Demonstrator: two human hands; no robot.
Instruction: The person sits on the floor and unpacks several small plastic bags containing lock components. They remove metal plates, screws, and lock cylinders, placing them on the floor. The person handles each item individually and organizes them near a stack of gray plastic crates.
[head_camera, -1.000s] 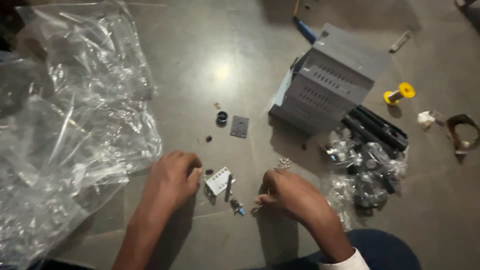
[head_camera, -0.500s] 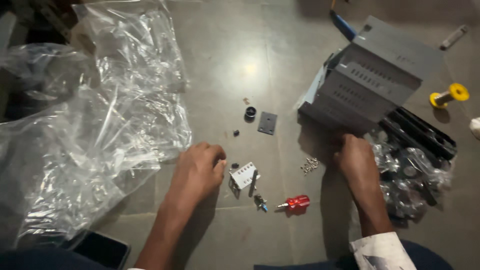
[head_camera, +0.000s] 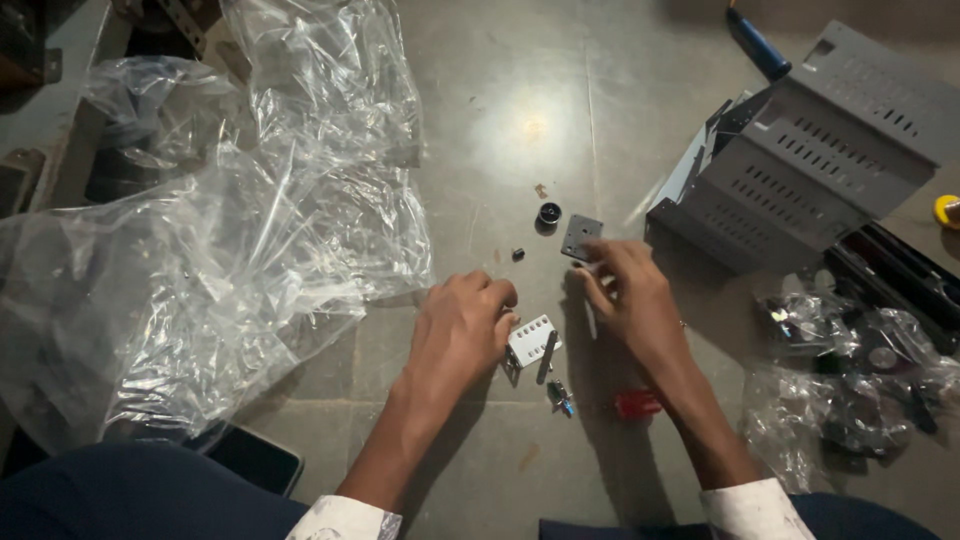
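Grey floor (head_camera: 520, 110), left hand (head_camera: 458, 335) perhaps touching white bracket (head_camera: 530, 340)

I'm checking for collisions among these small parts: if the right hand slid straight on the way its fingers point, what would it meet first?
Probably the small grey square plate, right at the right hand fingertips; contact is unclear.

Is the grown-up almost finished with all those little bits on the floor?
Not nearly, it seems. Done: the clear plastic wrap lies opened and the grey metal box is out. In hand: the left hand touches a small white part, and the right hand reaches the grey square plate. Left: the black ring and red-handled screwdriver lie loose.
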